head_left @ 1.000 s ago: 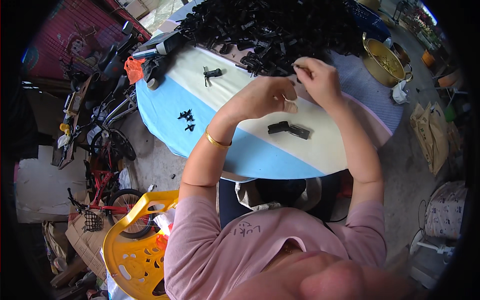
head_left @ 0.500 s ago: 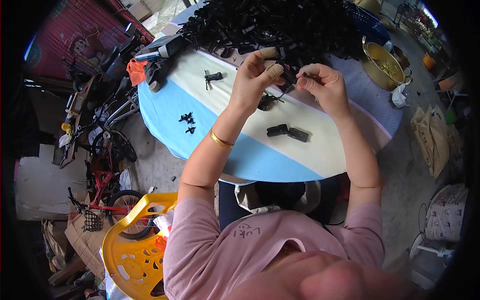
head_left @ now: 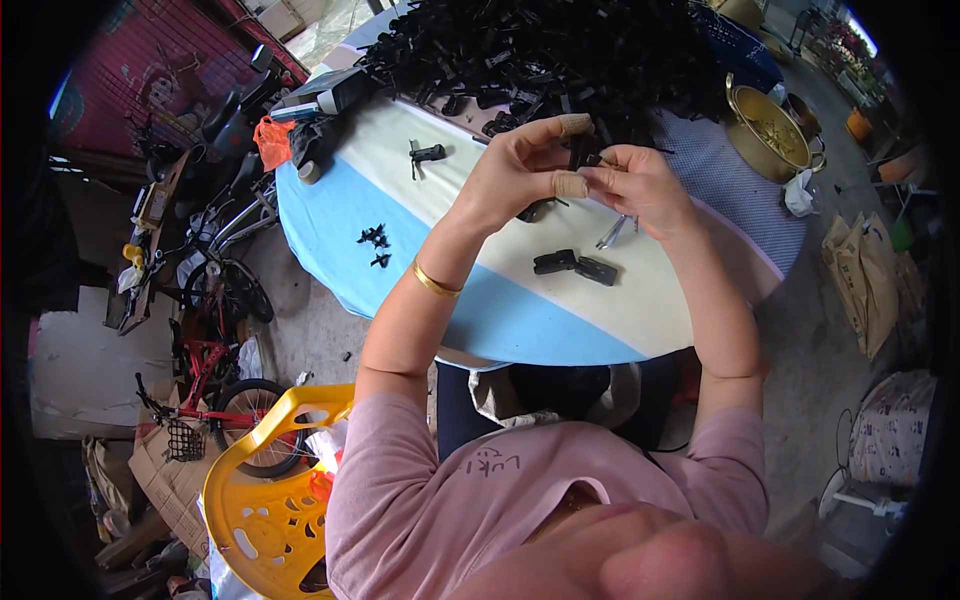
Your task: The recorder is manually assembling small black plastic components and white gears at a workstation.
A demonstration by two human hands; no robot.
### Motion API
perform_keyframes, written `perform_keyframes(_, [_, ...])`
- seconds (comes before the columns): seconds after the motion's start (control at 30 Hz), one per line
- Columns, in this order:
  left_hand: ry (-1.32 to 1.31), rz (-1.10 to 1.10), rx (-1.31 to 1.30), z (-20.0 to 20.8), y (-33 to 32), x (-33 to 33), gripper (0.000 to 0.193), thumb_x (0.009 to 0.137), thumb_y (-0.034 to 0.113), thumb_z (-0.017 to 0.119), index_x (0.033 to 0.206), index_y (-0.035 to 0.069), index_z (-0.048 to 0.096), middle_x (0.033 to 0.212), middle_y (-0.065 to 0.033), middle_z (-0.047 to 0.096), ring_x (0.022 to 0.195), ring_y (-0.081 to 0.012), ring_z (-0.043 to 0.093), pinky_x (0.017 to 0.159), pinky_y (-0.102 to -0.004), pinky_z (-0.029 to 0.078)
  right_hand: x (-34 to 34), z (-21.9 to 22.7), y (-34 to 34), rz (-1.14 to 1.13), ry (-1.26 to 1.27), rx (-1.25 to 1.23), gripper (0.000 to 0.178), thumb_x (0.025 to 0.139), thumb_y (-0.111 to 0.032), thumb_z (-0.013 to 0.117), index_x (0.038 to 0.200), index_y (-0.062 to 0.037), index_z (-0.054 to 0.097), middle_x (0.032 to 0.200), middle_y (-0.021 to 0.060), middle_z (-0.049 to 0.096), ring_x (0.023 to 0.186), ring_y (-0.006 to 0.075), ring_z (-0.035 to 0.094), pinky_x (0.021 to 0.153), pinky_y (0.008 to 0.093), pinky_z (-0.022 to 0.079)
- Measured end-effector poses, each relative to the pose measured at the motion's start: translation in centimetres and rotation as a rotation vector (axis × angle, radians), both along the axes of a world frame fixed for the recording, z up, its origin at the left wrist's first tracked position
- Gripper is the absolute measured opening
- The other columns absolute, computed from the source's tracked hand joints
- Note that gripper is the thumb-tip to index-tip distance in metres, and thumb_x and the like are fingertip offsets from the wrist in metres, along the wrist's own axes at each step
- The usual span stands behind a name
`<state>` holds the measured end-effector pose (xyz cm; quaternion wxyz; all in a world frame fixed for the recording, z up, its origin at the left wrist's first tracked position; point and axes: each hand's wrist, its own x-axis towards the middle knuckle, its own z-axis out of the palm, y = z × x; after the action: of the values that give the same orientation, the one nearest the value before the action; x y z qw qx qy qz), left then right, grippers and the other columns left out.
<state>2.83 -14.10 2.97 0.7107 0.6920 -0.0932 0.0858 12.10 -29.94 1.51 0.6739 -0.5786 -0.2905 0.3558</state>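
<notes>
My left hand [head_left: 522, 172], with tan covers on the thumb and a fingertip, is closed around a small black plastic part [head_left: 583, 152] above the table. My right hand [head_left: 640, 190] meets it, thumb and forefinger pinched at the part's edge. Out of the lower side of the right hand sticks a slim, shiny metal tool [head_left: 612, 232]; its kind is unclear. Beneath the hands lies another black part [head_left: 538, 210], partly hidden by the left hand. Nearer to me rests a pair of joined or touching black pieces [head_left: 576, 264].
A large heap of black parts [head_left: 540, 60] covers the table's far side. At left lie a single black part [head_left: 428, 153] and several tiny black pieces [head_left: 374, 238]. A brass-coloured pot [head_left: 768, 130] stands at far right. A yellow chair [head_left: 265, 510] is beside me.
Both hands have come together; the right moved left and slightly down, and the left thumb dropped lower. The metal tool now shows below my right hand.
</notes>
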Motion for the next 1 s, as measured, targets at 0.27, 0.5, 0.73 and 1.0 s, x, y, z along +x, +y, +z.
perform_keyframes(0.27, [-0.165, 0.134, 0.319, -0.2, -0.6, 0.1, 0.056, 0.069, -0.006, 0.067, 0.121, -0.002, 0.045, 0.113, -0.0064, 0.054, 0.097, -0.0136, 0.055, 0.086, -0.0276, 0.046, 0.9, -0.8, 0.0, 0.055, 0.104, -0.063, 0.016, 0.080, -0.017, 0.064, 0.080, -0.0048, 0.054, 0.059, -0.0040, 0.045, 0.045, 0.0006, 0.033, 0.039, 0.0143, 0.023])
perform_keyframes(0.5, [-0.038, 0.237, -0.123, -0.9, -0.5, 0.6, 0.036, 0.073, -0.006, 0.062, 0.106, -0.004, 0.050, 0.097, -0.0097, 0.058, 0.087, -0.0137, 0.058, 0.080, -0.0258, 0.049, 0.2, 0.3, -0.3, -0.013, -0.011, 0.208, 0.015, 0.090, -0.017, 0.046, 0.089, -0.0043, 0.054, 0.063, -0.0040, 0.044, 0.049, -0.0003, 0.031, 0.043, 0.0135, 0.025])
perform_keyframes(0.73, [0.013, 0.133, -0.215, -1.0, -0.6, 0.5, 0.030, 0.073, -0.006, 0.062, 0.101, -0.003, 0.051, 0.092, -0.0077, 0.059, 0.085, -0.0121, 0.058, 0.077, -0.0241, 0.049, -0.7, -0.5, 0.4, -0.231, -0.600, 0.123, 0.014, 0.089, -0.013, 0.049, 0.088, -0.0029, 0.058, 0.067, -0.0027, 0.053, 0.059, 0.0019, 0.042, 0.052, 0.0147, 0.032])
perform_keyframes(1.0, [-0.124, 0.334, 0.032, -1.0, -2.3, -0.1, 0.027, 0.080, -0.001, 0.059, 0.106, -0.004, 0.050, 0.098, -0.0076, 0.059, 0.089, -0.0118, 0.057, 0.081, -0.0239, 0.047, -1.3, -0.2, 0.6, -0.292, -0.624, 0.194, 0.011, 0.086, -0.011, 0.054, 0.084, -0.0018, 0.060, 0.066, -0.0023, 0.055, 0.057, 0.0021, 0.043, 0.050, 0.0156, 0.033])
